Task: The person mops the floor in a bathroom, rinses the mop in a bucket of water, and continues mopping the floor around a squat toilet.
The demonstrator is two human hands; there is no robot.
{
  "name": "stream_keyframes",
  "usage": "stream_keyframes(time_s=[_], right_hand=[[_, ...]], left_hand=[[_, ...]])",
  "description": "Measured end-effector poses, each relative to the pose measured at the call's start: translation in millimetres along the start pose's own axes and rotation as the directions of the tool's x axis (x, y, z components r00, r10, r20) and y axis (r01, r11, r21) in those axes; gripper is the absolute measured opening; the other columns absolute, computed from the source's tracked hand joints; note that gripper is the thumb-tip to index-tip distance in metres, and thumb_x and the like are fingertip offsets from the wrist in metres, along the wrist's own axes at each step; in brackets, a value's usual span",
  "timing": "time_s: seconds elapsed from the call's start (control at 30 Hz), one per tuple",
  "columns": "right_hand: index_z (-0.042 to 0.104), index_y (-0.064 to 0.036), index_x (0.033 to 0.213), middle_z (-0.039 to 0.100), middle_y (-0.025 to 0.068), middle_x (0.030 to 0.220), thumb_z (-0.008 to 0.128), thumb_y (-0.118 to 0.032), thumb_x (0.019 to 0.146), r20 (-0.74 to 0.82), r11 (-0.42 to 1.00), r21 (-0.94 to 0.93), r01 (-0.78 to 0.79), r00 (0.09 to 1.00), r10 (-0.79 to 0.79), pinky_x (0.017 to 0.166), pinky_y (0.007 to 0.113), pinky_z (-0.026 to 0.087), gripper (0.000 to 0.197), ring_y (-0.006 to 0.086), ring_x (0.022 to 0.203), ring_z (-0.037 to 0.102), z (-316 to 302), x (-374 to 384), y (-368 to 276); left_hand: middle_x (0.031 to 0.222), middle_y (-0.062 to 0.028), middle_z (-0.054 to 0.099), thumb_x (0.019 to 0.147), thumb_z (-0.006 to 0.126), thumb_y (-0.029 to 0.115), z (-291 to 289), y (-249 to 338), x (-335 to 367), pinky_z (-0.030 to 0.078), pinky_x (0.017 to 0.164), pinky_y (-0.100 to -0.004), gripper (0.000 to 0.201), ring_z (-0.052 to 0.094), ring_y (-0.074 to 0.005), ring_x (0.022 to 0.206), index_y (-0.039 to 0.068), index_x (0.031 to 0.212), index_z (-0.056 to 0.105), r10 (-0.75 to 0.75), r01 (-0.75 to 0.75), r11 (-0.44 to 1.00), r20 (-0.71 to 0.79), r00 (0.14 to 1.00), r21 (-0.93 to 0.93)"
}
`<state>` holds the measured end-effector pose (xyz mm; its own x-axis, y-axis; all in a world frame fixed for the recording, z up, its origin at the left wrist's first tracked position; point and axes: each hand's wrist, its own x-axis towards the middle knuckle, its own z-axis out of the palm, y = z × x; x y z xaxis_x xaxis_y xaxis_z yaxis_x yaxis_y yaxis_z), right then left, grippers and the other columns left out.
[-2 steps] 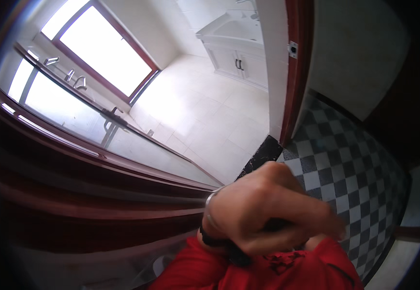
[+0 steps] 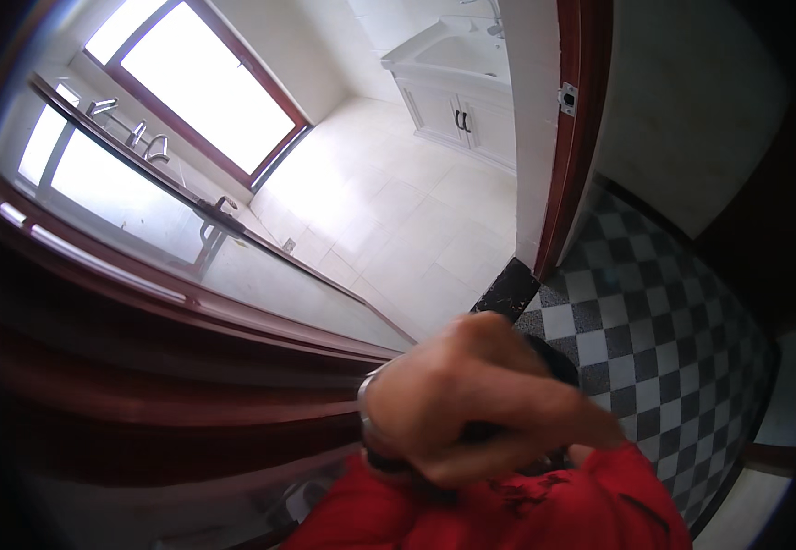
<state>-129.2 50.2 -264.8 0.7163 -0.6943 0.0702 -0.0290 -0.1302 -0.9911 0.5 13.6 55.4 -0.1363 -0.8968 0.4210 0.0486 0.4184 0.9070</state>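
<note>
A wide fisheye view is being taken from head height, tipped down and forward.
The scene is being looked upon by the left one of two head-worn cameras, the left hand (image 2: pixel 494 394) being caught nearest, from above, with the red shirt (image 2: pixel 535 509) being glimpsed close behind it. The pale floor (image 2: pixel 398 220) is being viewed at a slant, from beyond its near edge at the black threshold (image 2: pixel 510 289) toward its far edge below the white cabinet (image 2: pixel 457 110). The checkered floor (image 2: pixel 664 335) is being seen more steeply, its outer edge being bent by the lens.
</note>
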Motion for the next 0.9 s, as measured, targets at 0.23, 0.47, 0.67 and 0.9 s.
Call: stream_keyframes(time_s=[0.23,0.47,0.67,0.9], right_hand=[[0.053,-0.0108,0.067,0.052,0.0098,0.071,0.06,-0.013,0.053,0.402,0.952,-0.158,0.262,0.898,-0.18,0.067,0.036,0.04,0.016,0.0281,0.076,0.05,149,104,-21],[0.052,-0.0102,0.069,0.053,0.0122,0.069,0.056,-0.009,0.059,0.489,0.922,0.149,0.358,0.784,-0.383,0.061,0.035,0.043,0.01,0.0306,0.07,0.053,234,161,7],[0.056,-0.0116,0.07,0.055,0.0114,0.066,0.062,-0.012,0.053,0.7,0.891,0.18,0.416,0.582,-0.413,0.058,0.035,0.043,0.019,0.0299,0.066,0.054,236,144,1],[0.057,-0.0088,0.071,0.057,0.0128,0.067,0.059,-0.017,0.055,0.849,0.891,0.115,0.44,0.422,-0.318,0.065,0.037,0.044,0.018,0.0297,0.07,0.056,208,67,-47]], left_hand=[[0.04,-0.0013,0.044,0.067,0.04,-0.009,-10,66,-80,0.032,0.031,-0.0194,0.026,0.04,-0.0066,0.031,-0.004,0.082,0.06,0.068,0.129,0.789,-0.295,0.953,0.6],[0.047,-0.0036,0.044,0.05,0.05,-0.008,27,52,-112,0.038,0.043,-0.0238,0.031,0.047,-0.0166,0.041,-0.002,0.079,0.061,-0.129,0.468,0.439,-0.462,0.877,0.767],[0.044,-0.0029,0.046,0.078,0.046,0.005,25,69,-121,0.041,0.041,-0.024,0.015,0.049,-0.013,0.038,-0.004,0.078,0.058,0.245,0.497,0.283,-0.563,0.789,0.82],[0.052,-0.0049,0.048,0.085,0.038,0.014,79,145,-151,0.04,0.046,-0.0252,0.024,0.045,-0.0116,0.043,-0.006,0.09,0.052,-0.068,0.789,0.054,-0.786,0.615,0.612]])
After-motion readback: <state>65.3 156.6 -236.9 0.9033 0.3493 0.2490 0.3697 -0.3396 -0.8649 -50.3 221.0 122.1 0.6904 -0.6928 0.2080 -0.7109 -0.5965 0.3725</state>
